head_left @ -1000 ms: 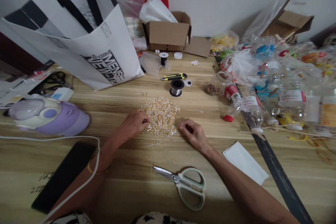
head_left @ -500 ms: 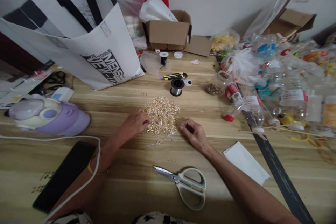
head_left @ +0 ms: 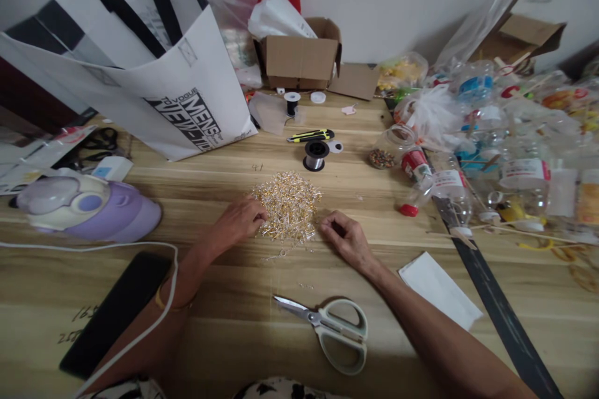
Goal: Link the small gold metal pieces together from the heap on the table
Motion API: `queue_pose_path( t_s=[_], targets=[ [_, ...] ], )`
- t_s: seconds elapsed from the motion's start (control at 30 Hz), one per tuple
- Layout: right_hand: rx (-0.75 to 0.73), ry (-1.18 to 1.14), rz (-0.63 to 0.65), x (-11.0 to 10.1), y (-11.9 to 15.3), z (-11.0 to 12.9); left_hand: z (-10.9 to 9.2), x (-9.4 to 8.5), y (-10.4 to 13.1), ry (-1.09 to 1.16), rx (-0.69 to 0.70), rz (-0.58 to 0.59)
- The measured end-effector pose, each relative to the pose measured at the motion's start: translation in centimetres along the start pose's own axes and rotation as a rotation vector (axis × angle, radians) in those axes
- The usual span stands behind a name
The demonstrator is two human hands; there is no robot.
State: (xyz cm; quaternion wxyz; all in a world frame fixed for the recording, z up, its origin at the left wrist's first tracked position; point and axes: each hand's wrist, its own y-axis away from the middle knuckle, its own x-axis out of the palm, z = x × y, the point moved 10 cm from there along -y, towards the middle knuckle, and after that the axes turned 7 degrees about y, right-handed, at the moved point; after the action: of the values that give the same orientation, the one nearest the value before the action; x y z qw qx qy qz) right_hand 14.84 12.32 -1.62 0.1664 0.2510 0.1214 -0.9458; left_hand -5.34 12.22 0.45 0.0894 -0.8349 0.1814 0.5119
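From my head view I find the heap of gold and silver-toned beads and pins on the wooden tabletop, squarely between the two hands. The left hand sits at the heap's left edge, fingers curled down and seeming to touch the nearest pieces. The right hand rests on the wood just beside the heap's lower right edge, fingers bent inward, thumb near the forefinger. The hands are apart from each other; I cannot tell whether either one pinches a small piece.

The heap looks low, loose and roughly round, a glittering tangle of tiny pieces, with yellow gold mixed all through pale silver. Single pieces are too small for me to make out clearly. A thin strand with a ring lies just below it on my side. Beyond the heap stands a spool of silvery wire; nearer me lie light-handled scissors, well apart from the heap.
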Motion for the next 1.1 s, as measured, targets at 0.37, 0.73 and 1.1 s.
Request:
queue_pose_path(
  t_s=[0.37,0.73,1.1],
  targets=[
    [-0.004,0.013,-0.003,-0.1,0.0,0.2,-1.1,0.5,0.0,-0.142,0.085,0.019],
    [0.0,0.019,0.003,-0.1,0.0,0.2,-1.8,0.3,-0.1,-0.096,0.161,0.0],
    [-0.009,0.011,-0.006,-0.2,-0.1,0.4,-1.0,-2.5,-0.5,0.355,-0.098,-0.159]
  ],
)
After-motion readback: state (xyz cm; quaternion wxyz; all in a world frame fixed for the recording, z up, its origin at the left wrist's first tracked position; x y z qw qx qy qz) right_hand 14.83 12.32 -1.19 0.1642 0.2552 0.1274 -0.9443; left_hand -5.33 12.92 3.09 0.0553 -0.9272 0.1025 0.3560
